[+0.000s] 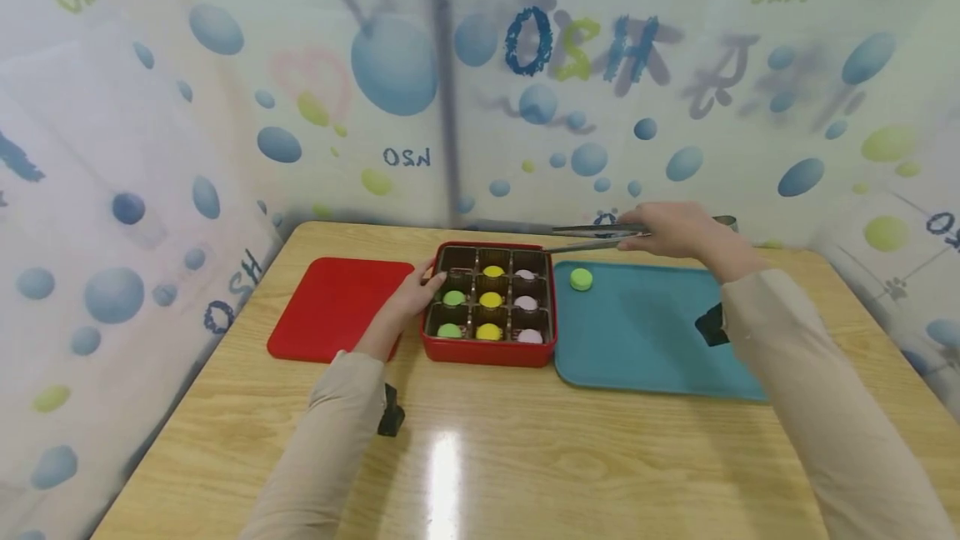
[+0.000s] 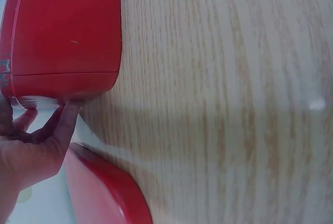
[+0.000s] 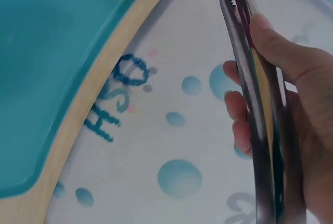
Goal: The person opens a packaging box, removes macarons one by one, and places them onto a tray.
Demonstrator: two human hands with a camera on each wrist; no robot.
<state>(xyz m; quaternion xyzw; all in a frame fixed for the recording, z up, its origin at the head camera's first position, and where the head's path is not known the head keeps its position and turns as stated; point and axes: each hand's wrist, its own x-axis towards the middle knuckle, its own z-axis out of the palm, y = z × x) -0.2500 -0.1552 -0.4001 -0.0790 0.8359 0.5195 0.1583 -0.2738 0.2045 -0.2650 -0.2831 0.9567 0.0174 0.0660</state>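
A red box (image 1: pixel 487 352) with a brown divided insert holds macarons: a green macaron (image 1: pixel 453 298) in each of the two nearer left compartments, a yellow macaron (image 1: pixel 491 300) in each middle one, a pale lilac macaron (image 1: pixel 526 303) in each right one. Bare brown lining shows in the back left compartment. My left hand (image 1: pixel 412 293) holds the box's left side, thumb at the rim, fingertips against the outer wall. Metal tongs (image 1: pixel 592 246) are gripped by my right hand (image 1: pixel 670 229), their tips apart with nothing between them, over the box's back right corner.
One green macaron (image 1: pixel 581 278) lies at the back left of the blue tray (image 1: pixel 645 332), right of the box. A flat red lid (image 1: pixel 337 307) lies to the left. A patterned curtain (image 1: pixel 510 132) hangs behind the wooden table (image 1: pixel 525 440).
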